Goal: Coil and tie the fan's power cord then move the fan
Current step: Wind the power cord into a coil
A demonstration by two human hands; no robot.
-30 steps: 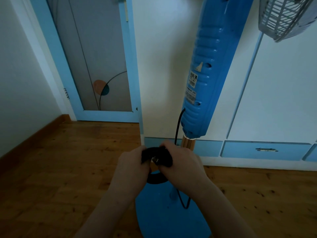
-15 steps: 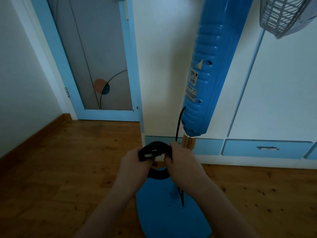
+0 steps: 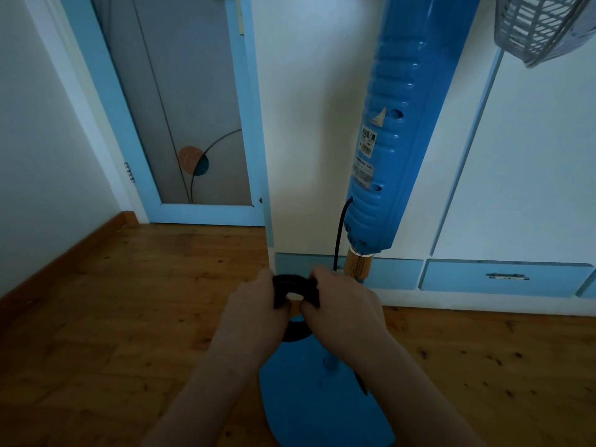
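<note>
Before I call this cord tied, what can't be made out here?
Head view: any knot or tie on the coiled black power cord, covered by the left hand and right hand gripping it.
Head view: the grey wire fan grille, cut off by the top and right edges.
Head view: print on the pale label on the blue plastic fan column, too small to read.

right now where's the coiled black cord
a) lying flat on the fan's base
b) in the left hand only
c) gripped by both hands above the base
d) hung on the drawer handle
C: the left hand and the right hand each grip a side of the coiled power cord, held up above the fan's blue base.
</note>
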